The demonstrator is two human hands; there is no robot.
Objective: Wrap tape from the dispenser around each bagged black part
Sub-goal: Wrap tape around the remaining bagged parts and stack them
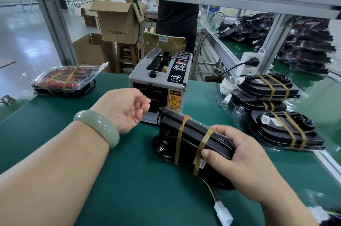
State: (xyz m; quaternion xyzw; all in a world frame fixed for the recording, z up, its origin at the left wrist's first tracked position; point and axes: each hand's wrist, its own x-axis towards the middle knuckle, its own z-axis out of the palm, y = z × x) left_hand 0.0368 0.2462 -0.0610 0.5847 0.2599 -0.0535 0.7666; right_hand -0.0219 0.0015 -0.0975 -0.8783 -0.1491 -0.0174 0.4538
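Observation:
A grey tape dispenser [158, 78] stands in the middle of the green table [129, 179]. Just in front of it lies a bagged black part [190, 142] with two brown tape bands around it; wires and a white connector [223, 214] trail from it. My right hand [239, 154] grips the part's right end, thumb on the nearer band. My left hand [127, 107], wearing a pale green bangle, hovers at the dispenser's front slot with fingers loosely curled, and I see no tape in them.
Three taped black parts [273, 107] are stacked at the right. A taped red part in a bag [62, 78] lies at the far left. A heap of bagged parts [304, 41] sits beyond the frame post. Cardboard boxes [116, 23] and a standing person are behind.

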